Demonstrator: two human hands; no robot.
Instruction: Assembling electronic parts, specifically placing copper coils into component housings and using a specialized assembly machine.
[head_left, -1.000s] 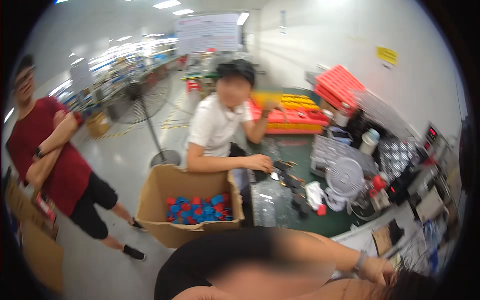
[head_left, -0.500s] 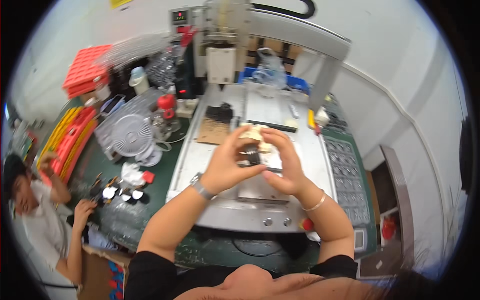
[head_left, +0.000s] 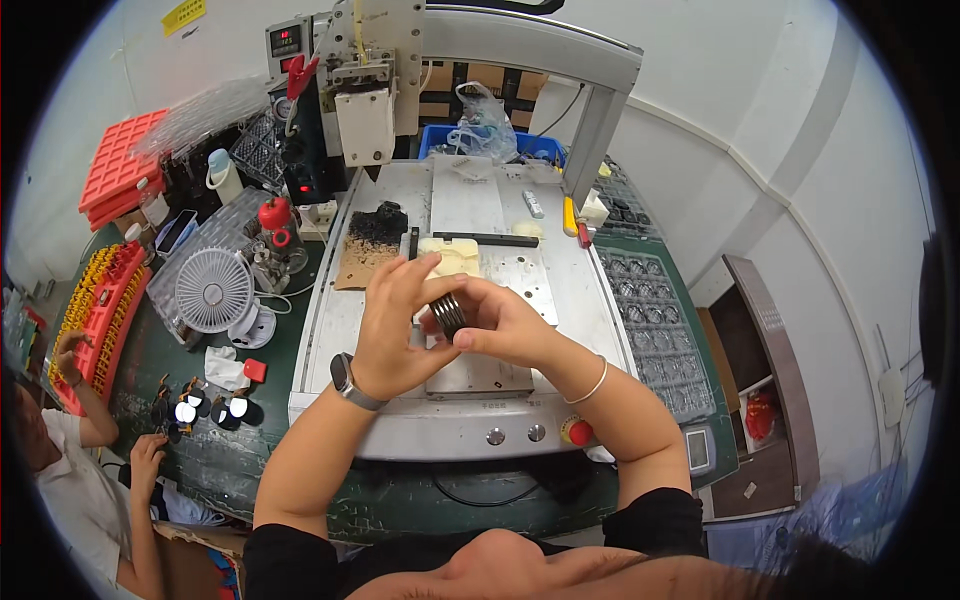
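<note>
A small dark, ribbed cylindrical piece [head_left: 449,314], like a stack of shiny rings, is held between my two hands above the machine bed. My left hand [head_left: 393,322] curls around its left side, thumb underneath and fingers raised. My right hand [head_left: 508,325] grips it from the right, with the thumb pressed against its lower end. Just beyond my fingers, a cream-coloured moulded block [head_left: 460,257] sits on the bed, partly hidden by them. Behind that block lies a black bar [head_left: 486,239].
A machine head [head_left: 365,125] hangs over the bed's back. At left are a white fan [head_left: 214,290], black-and-white parts [head_left: 215,408] and a co-worker's hand [head_left: 148,452]. Clear trays [head_left: 655,335] lie at right. A red button [head_left: 578,432] is on the front panel.
The view has shifted, so the bench appears further left. My hands are lower relative to the cream block, which shows more fully, and the dark ribbed piece is plainer to see.
</note>
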